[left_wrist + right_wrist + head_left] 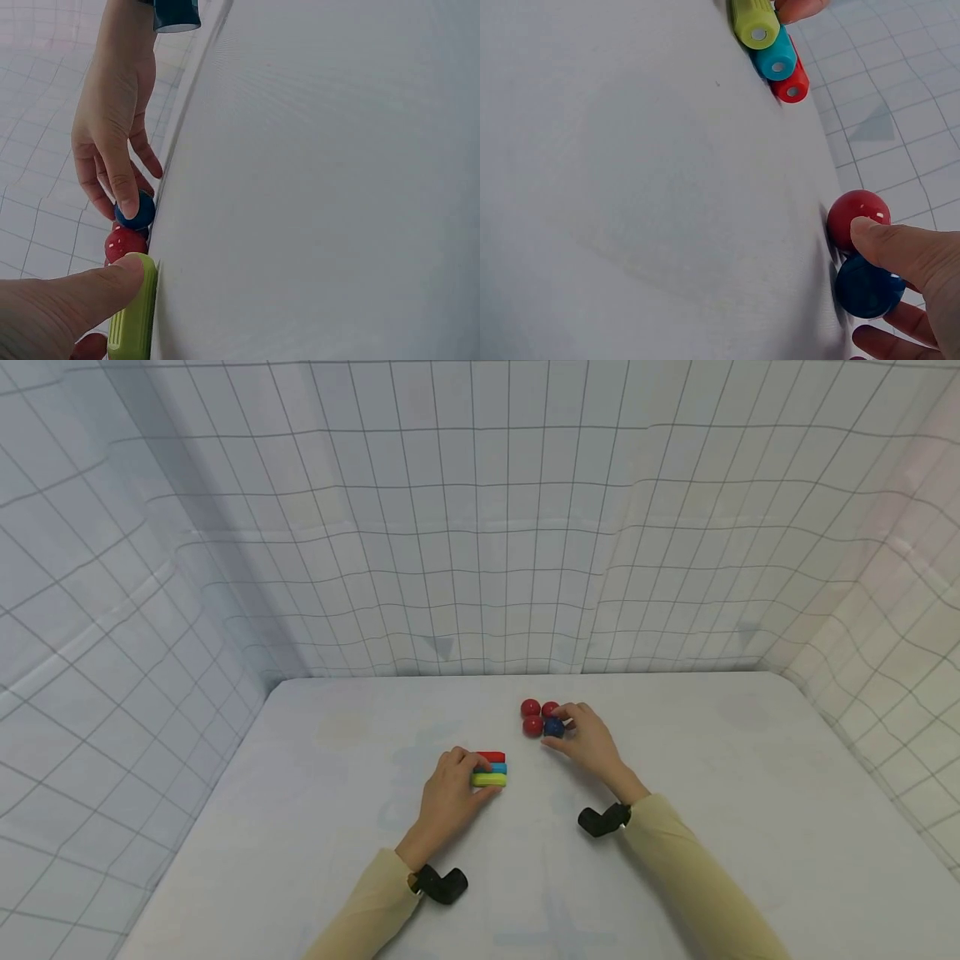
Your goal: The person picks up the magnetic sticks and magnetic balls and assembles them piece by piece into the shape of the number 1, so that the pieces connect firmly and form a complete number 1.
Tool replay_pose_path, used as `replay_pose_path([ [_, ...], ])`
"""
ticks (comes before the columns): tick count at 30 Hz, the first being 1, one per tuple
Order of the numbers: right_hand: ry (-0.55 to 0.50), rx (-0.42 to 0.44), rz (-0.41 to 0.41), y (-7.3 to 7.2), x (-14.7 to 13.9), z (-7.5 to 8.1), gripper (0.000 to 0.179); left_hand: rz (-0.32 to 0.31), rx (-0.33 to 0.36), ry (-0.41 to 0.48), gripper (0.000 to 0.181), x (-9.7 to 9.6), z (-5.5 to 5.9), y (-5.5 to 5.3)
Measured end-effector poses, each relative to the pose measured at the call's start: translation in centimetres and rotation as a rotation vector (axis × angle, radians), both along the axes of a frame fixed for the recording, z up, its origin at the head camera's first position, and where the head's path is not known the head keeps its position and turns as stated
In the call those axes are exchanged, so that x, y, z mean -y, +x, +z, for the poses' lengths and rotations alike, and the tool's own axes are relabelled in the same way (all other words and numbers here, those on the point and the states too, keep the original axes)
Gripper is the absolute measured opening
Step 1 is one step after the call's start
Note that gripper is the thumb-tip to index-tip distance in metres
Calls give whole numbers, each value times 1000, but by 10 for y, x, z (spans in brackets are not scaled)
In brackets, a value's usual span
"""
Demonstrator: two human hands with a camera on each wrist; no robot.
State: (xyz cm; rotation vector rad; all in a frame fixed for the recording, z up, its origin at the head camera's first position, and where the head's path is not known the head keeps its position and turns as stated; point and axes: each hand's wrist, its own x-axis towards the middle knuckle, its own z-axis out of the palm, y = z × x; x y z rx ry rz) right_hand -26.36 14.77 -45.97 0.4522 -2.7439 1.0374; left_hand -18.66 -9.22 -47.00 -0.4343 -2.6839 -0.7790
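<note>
Three stubby coloured bars with rounded ends lie side by side: a red bar (pixel 492 757), a blue bar (pixel 498 768) and a yellow-green bar (pixel 489 780). My left hand (pixel 448 789) grips them from the left, thumb on the near side of the yellow-green bar (pixel 133 330), fingers over the left ends of the others. Farther back, a glossy blue ball (pixel 553 727) sits in a tight square with three red balls (pixel 530 708). Curved around the blue ball are the thumb and fingers of my right hand (pixel 592 747); the thumb overlaps a red ball (pixel 853 208) in the right wrist view.
The white table (pixel 337 827) has rounded far corners. Grid-patterned white cloth (pixel 480 527) hangs behind it and along both sides. A black wrist camera (pixel 442 885) sits on the left wrist, another black camera (pixel 602 820) on the right.
</note>
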Motion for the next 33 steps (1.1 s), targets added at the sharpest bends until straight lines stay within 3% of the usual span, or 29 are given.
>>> replay_pose_path([
  [18, 7, -6, -14, -2, 0, -3, 40, 6, 33, 4, 25, -1, 1, 0],
  [33, -12, -11, 20, 4, -7, -6, 37, -33, 59, 75, 23, -1, -1, 3],
])
